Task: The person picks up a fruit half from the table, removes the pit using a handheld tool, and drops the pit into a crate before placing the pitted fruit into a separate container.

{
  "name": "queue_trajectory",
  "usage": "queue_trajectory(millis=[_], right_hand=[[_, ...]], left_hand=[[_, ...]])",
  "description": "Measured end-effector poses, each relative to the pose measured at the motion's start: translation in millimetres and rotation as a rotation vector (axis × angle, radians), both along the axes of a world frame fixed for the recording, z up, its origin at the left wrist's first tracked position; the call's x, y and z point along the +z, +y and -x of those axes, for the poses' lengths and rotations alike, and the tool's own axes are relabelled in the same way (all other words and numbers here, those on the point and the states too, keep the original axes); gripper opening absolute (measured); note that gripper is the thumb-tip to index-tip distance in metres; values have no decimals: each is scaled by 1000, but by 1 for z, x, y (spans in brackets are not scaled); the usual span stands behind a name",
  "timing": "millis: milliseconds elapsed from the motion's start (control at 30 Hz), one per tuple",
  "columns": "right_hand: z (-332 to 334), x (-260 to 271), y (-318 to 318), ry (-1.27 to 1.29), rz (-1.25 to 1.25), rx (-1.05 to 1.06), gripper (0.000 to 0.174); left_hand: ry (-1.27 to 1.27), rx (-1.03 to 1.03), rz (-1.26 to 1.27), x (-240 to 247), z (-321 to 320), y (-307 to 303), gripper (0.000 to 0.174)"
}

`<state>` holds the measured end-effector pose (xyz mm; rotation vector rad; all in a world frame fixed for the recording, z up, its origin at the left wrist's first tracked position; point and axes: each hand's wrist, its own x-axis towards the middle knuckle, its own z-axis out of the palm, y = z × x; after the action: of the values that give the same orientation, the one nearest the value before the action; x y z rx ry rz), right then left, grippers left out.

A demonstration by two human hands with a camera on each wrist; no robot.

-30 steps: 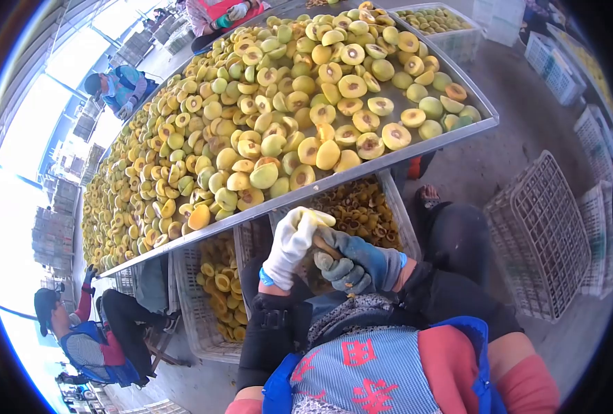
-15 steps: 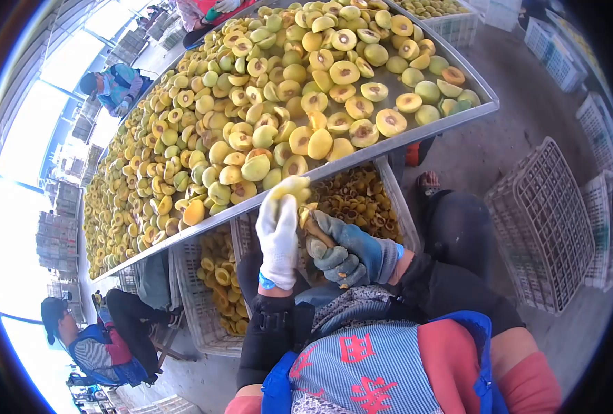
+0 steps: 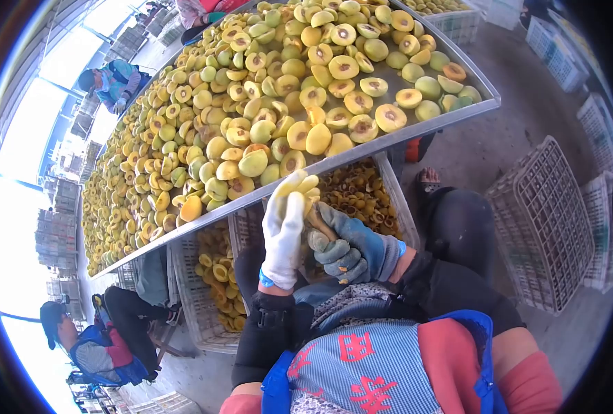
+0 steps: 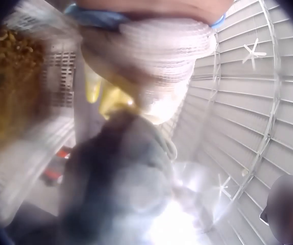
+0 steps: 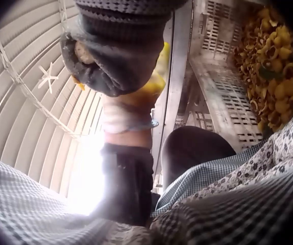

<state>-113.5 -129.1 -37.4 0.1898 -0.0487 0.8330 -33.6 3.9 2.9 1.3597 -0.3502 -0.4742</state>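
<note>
My left hand [image 3: 282, 231], in a white glove with yellow fingertips, curls its fingers round a yellow peach half that they mostly hide. Opposite it, my right hand [image 3: 348, 250] in a grey-blue glove grips a brown wooden-handled tool [image 3: 319, 224]. The tool's tip meets the left fingers and is hidden there. In the left wrist view the grey glove [image 4: 118, 178] is blurred, just below the yellow fingertips [image 4: 117, 99]. From the right wrist, the dark curled glove [image 5: 116, 61] overlaps the left hand. Many peach halves [image 3: 251, 131] cover the metal-edged table ahead.
Under the table edge stand a crate [image 3: 397, 200] of darker fruit scraps and another crate [image 3: 186, 303] of yellow pieces. Grey crates [image 3: 548, 228] stand on the floor at right. Another person [image 3: 99, 345] sits at lower left; a second person [image 3: 117, 83] works across the table.
My left hand has turned and its fingers have drawn in round the tool's tip, where a yellow piece showed half a second ago. The right hand keeps its grip, nearly in place.
</note>
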Motion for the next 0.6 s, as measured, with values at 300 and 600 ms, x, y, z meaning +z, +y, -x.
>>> queue_trajectory(millis=[300, 600], right_hand=[[6, 6, 1, -7, 44, 0, 61], [7, 13, -7, -54, 244, -99, 63]], left_hand=[[289, -173, 165, 5, 9, 2, 38], [-327, -84, -469, -44, -12, 42, 25]])
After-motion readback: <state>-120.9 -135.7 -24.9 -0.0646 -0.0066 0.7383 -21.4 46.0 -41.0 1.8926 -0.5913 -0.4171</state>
